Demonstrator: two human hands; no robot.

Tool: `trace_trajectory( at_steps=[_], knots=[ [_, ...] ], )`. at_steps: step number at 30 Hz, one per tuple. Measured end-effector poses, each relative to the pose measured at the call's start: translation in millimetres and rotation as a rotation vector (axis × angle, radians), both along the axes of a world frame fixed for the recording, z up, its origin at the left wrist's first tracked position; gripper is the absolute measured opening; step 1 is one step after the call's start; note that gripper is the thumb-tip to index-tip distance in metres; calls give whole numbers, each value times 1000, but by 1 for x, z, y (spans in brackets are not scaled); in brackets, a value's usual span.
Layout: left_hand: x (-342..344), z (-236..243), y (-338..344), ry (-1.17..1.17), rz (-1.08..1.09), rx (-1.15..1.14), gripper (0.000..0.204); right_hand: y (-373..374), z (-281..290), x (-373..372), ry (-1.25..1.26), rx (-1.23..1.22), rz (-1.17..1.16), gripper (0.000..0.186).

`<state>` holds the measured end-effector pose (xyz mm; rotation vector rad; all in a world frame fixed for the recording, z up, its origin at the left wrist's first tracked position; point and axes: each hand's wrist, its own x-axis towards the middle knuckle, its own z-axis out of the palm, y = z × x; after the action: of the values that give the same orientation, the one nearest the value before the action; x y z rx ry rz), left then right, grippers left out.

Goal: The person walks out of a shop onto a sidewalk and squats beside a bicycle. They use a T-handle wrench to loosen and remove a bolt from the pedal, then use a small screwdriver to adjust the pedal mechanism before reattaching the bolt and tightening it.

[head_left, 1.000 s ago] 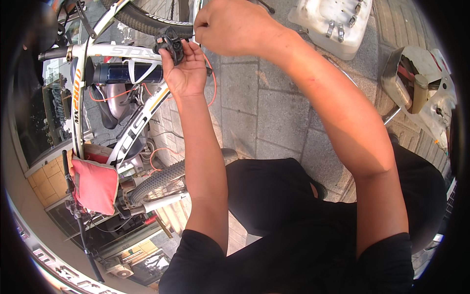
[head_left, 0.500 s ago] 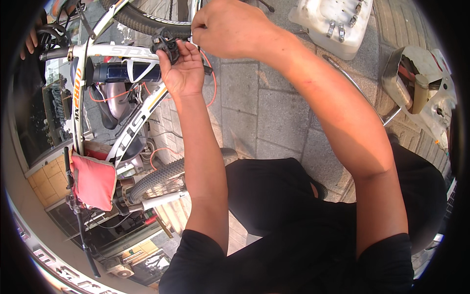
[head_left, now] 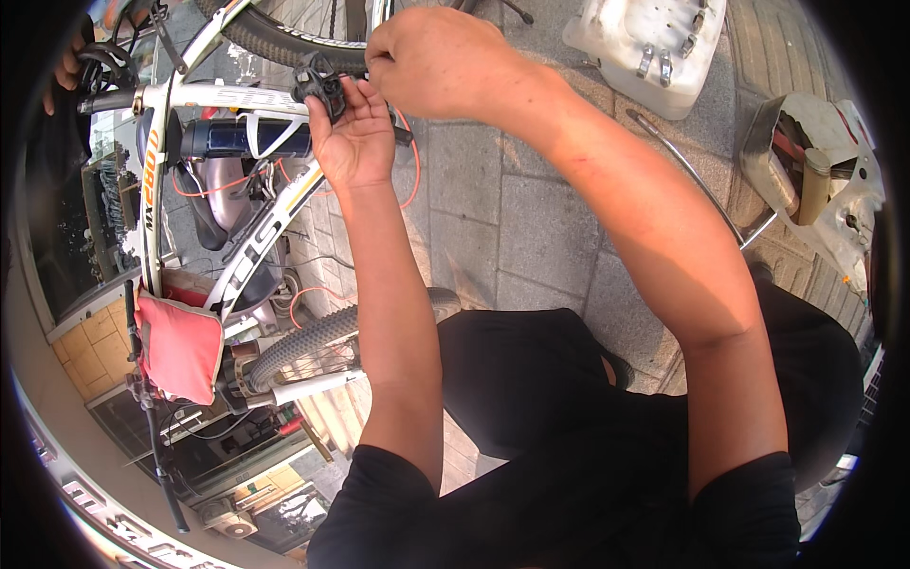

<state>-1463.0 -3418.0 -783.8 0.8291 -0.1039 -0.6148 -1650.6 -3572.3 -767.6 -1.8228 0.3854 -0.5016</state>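
Observation:
My left hand is palm up, its thumb and fingers closed around a black, open-framed bicycle pedal. The pedal sits where the tubes of a white bicycle frame meet. Just right of it, my right hand is bent into a pinch beside the left fingertips. What the right fingers grip, if anything, is hidden behind the back of the hand. The bicycle's knobby rear tire lies just beyond my hands.
A red bag hangs near the handlebar. On the paving right stand a white plastic container and a cut-open container with tools, near a metal rod. Another person's hand shows at far left. An orange cable trails behind.
The right hand has shifted slightly down and left, its fingers curling a little more. The pedal has turned slightly in the left hand, which otherwise stays in place.

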Motion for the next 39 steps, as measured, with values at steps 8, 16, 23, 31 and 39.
trace_trajectory(
  at_steps=[8, 16, 23, 31, 39],
  knots=[
    [-1, -1, 1, -18, -4, 5, 36, 0, 2, 0, -6, -4, 11, 29],
    [-7, 0, -4, -4, 37, 24, 38, -13, 16, -3, 83, 23, 72, 25],
    [-8, 0, -5, -30, 22, 32, 38, -7, 9, 1, 41, -21, 24, 27],
    [-6, -1, -6, -31, 24, 48, 38, -7, 11, 4, 82, -1, 27, 27],
    [-4, -1, -5, -18, 15, 40, 37, -10, 15, 3, 112, 23, 46, 26]
  ],
)
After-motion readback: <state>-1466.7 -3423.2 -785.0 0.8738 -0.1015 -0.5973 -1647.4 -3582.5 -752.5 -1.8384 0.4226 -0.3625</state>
